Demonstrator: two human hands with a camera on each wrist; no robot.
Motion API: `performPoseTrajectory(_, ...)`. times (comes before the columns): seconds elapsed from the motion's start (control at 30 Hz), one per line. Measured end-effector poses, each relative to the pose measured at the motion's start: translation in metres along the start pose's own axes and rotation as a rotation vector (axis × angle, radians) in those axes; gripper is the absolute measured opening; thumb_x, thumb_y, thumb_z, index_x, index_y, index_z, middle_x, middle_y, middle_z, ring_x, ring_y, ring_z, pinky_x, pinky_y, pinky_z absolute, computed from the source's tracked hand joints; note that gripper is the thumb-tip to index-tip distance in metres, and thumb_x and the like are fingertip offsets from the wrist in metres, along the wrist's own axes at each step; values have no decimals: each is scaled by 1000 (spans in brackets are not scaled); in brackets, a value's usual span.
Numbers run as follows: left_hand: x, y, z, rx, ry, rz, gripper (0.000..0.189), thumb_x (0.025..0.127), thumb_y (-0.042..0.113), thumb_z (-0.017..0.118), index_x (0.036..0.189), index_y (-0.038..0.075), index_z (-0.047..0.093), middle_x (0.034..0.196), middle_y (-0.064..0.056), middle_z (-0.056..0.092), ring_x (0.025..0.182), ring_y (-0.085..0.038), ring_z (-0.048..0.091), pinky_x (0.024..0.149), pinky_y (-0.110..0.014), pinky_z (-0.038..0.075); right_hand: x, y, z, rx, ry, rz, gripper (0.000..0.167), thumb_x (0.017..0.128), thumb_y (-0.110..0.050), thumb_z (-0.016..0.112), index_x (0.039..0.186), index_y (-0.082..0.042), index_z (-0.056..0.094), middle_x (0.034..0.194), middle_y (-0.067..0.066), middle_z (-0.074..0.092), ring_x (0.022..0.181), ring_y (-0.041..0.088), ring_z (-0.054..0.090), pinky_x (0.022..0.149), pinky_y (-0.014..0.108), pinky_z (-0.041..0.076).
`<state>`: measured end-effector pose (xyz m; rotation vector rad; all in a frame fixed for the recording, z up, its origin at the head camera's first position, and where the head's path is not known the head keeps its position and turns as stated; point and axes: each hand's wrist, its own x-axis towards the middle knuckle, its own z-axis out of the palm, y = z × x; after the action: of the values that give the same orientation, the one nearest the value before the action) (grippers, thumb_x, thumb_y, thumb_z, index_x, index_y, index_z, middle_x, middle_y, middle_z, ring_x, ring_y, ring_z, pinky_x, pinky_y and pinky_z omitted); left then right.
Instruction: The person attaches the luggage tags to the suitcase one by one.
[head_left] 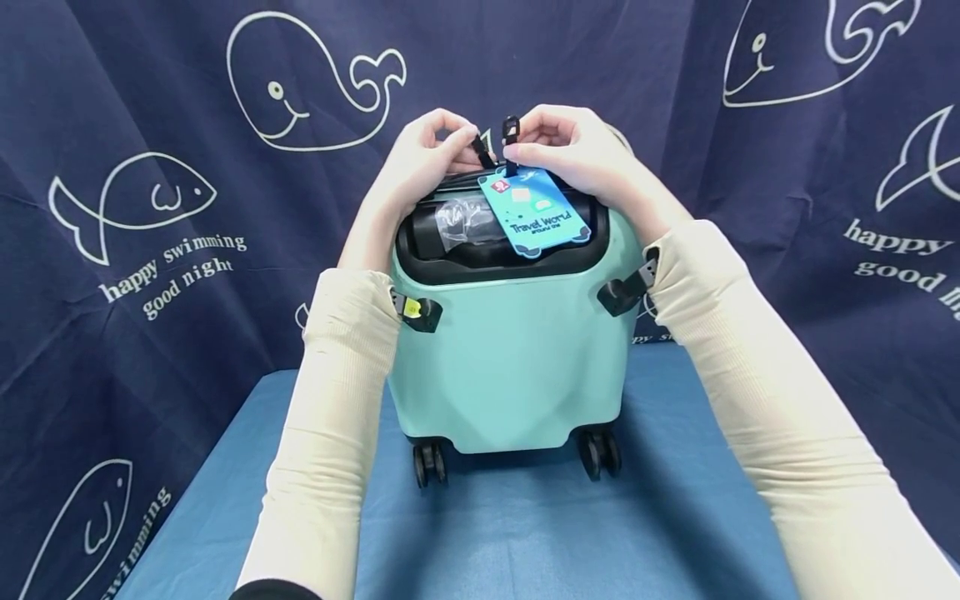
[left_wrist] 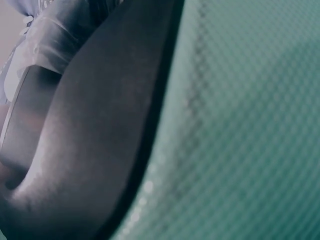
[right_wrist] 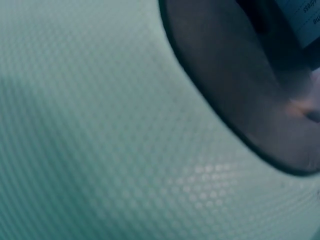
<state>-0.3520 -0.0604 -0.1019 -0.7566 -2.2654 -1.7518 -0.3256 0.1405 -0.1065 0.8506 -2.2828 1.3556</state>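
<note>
A mint-green suitcase stands upright on its wheels, its textured shell filling much of both wrist views. Above its top edge, my left hand pinches one end of a black strap between thumb and fingers. Close beside it, my right hand pinches the other end, which carries a small black buckle. The two ends are apart. From this strap hangs a blue luggage tag printed "Travel World", lying over the black top panel. The right wrist view catches the tag's lined label.
Clear plastic wrap covers part of the suitcase's black handle, left of the tag. Black wheels rest on the blue cloth. Behind hangs a navy curtain with white whale and fish drawings. Wrist cameras sit close to the shell.
</note>
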Motion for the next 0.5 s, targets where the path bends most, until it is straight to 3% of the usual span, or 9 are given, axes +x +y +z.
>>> performPoseTrajectory(0.2,-3,1,-1,188,-34,5,12,83,15,71,89,11,61,76,7,69,78,-4,64,78,-18,45,0,1,-1,51,15,-19,17,85,-17,69,101,-15,61,79,-7,63,77,9,56,76,18,38)
performPoseTrajectory(0.5,-3,-1,-1,90,-14,62,14,85,5,67,78,11,56,71,8,68,72,-5,65,74,-19,47,-1,0,-2,18,25,2,13,84,-21,71,94,-17,63,75,-9,64,75,9,55,75,20,36)
